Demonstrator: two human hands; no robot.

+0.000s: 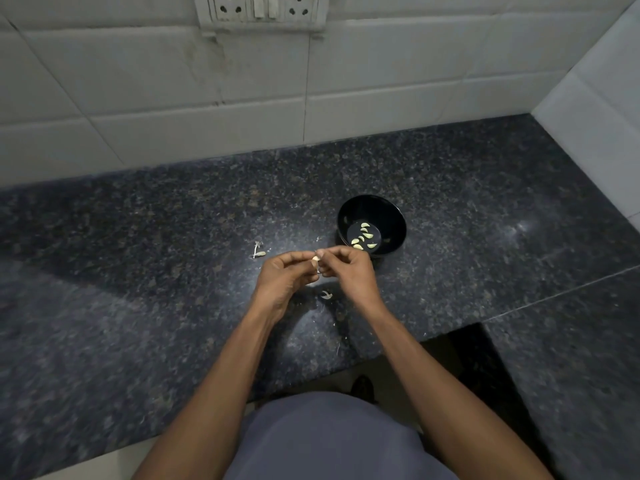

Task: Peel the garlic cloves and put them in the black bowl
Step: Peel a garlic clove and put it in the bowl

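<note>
A black bowl (394, 220) stands on the dark granite counter (138, 254), with several pale peeled garlic cloves (363, 237) lying in its bottom. Just in front and left of the bowl, my left hand (287, 278) and my right hand (349, 271) meet above the counter. Between their fingertips is one small garlic clove (316, 258), pinched by both hands. Most of that clove is hidden by my fingers.
Bits of garlic skin lie on the counter: one scrap (258, 251) to the left of my hands, another (326, 294) under them. White tiled wall (207, 98) with a socket panel (261, 10) runs behind. The counter's front edge steps back at the right (450, 332).
</note>
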